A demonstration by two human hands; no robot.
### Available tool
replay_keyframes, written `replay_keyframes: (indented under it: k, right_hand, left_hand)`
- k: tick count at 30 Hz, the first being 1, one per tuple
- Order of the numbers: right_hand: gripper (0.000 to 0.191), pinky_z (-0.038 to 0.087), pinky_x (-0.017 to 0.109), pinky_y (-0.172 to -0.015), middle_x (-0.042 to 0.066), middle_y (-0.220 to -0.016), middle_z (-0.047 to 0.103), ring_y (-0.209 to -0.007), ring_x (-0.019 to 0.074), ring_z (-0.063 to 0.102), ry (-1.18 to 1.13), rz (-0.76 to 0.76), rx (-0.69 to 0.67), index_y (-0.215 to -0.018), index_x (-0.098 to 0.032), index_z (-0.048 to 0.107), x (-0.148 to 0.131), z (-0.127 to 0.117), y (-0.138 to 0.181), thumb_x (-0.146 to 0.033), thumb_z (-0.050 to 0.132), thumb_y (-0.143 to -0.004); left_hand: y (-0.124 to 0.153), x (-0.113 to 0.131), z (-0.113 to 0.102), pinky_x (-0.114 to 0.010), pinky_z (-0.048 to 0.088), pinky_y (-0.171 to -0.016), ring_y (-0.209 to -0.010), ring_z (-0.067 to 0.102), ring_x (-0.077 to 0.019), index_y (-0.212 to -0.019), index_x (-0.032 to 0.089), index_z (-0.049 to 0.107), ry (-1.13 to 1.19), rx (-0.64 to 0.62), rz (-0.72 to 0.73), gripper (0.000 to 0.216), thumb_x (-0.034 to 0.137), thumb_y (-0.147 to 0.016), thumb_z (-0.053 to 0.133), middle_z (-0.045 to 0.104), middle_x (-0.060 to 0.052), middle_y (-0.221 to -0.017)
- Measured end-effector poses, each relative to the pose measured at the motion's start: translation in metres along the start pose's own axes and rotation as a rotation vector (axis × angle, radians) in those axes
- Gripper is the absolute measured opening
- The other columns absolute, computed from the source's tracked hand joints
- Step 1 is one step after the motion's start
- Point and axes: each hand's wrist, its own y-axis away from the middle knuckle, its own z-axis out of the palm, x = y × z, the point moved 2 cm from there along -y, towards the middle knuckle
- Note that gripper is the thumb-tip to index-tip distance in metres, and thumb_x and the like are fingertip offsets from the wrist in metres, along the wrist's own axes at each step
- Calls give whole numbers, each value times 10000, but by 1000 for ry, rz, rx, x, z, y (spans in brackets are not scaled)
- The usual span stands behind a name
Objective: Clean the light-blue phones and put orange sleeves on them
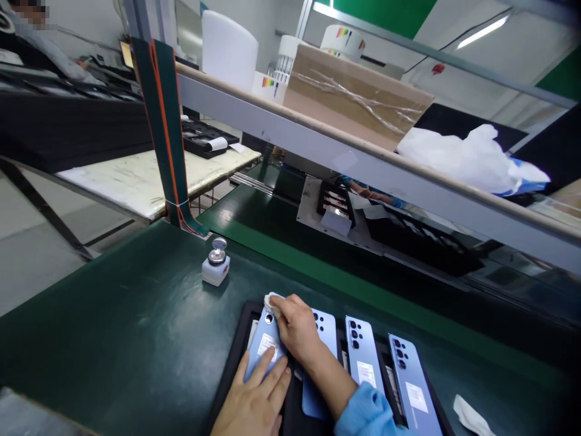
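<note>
The person is midway through wiping the leftmost blue smartphone (pixel 273 329), which lies at the left end of a black tray (pixel 236 357).
The left hand (pixel 258 396), fingers spread and gripping nothing, rests on its lower back; a spare white cloth (pixel 472 415) lies right of the tray; three other blue smartphones (pixel 411 363) lie camera side up, whether wiped or waiting cannot be told; the right hand (pixel 297 327) pinches a white wipe (pixel 269 301) against the leftmost phone's camera end; beyond stands a pump dispenser bottle (pixel 215 269), lid raised.
</note>
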Motion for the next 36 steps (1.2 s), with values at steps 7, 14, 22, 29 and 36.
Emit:
replay_keyframes:
  k: [7, 14, 22, 29, 36]
  right_hand:
    - [428, 509, 289, -693, 60, -795, 686, -732, 202, 592, -16, -90, -61, -1121, -185, 661, -8, 5, 11, -34, 482, -763]
    - [345, 528, 290, -715, 55, -830, 695, -756, 196, 623, 31, 84, 53, -1068, -175, 696, 11, -4, -5, -72, 463, -837]
    - [387, 523, 285, -745, 56, -832, 718, -774, 194, 615, -23, 71, -9, -1078, -213, 704, 4, 7, -11, -42, 517, -785]
    - [310, 516, 291, -706, 59, -840, 724, -755, 195, 618, -60, 92, 74, -1030, -201, 710, 6, -4, 17, -75, 513, -827]
    - [330, 509, 321, -799, 73, -946, 736, -855, 217, 609, -21, 127, 94, -1066, -177, 687, 18, -2, 4, -29, 524, -819]
  left_hand:
    - [-1, -2, 6, -570, 316, -1156, -1405, 347, -329, -1449, 247, 442, -19, 65, 3, 822, 37, -657, 520, 464, -45, -1477]
    - [-1, 4, -4, -605, 369, -1110, -1397, 354, -349, -1433, 227, 465, -106, 19, -14, 845, 8, -617, 485, 391, -33, -1510]
    - [3, 8, -7, -609, 352, -1117, -1387, 372, -353, -1440, 242, 453, -98, 84, -15, 819, 19, -653, 491, 410, -35, -1509]
    - [2, 9, -12, -623, 357, -1108, -1394, 361, -352, -1431, 250, 466, -125, 15, -21, 825, 28, -637, 492, 410, -28, -1502]
    - [6, 6, -10, -541, 426, -1073, -1374, 403, -329, -1445, 267, 437, -220, 177, 58, 772, 61, -704, 500, 396, 11, -1513]
